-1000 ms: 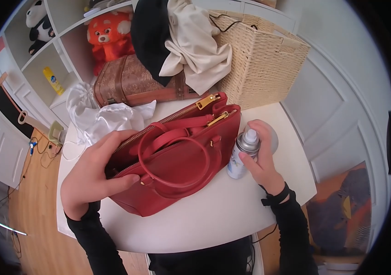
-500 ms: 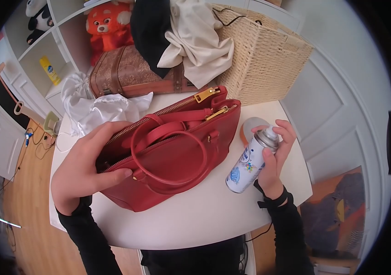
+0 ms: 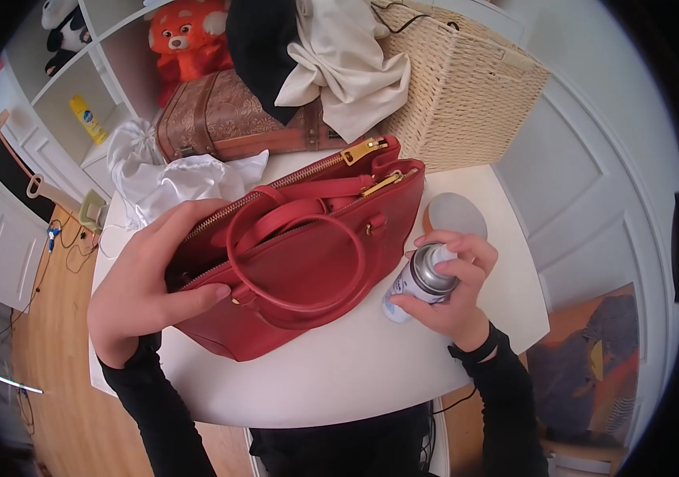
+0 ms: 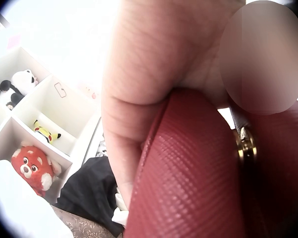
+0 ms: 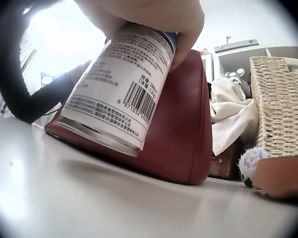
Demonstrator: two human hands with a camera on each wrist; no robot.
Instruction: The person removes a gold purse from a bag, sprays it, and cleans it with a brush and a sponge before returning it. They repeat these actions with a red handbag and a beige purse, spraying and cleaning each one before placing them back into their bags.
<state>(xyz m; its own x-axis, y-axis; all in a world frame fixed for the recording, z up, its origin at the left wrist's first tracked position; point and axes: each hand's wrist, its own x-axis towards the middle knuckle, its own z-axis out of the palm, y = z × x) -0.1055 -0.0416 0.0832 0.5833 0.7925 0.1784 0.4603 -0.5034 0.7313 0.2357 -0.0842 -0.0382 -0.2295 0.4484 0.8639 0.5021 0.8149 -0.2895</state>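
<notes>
A red leather handbag (image 3: 308, 262) with two round handles and gold zip pulls stands on the white table, its top unzipped. My left hand (image 3: 145, 286) grips its left end, thumb on the front panel and fingers over the far side. In the left wrist view, the fingers (image 4: 134, 94) lie against the red leather. My right hand (image 3: 463, 290) holds a white spray can (image 3: 411, 290) with a silver collar at the bag's right front. In the right wrist view the can (image 5: 124, 84) tilts close over the table, its barcode side showing.
Behind the bag lie a white satin cloth (image 3: 180, 183), a brown patterned chest (image 3: 220, 119), black and cream cloths (image 3: 347, 71) and a wicker basket (image 3: 467, 95). Just beyond my right hand sits a round grey-topped thing (image 3: 455, 213) with a brown side.
The right hand first swung the spray can right, showing its label, then brought it back left toward the bag with its top facing up more. The left hand keeps its hold on the handbag.
</notes>
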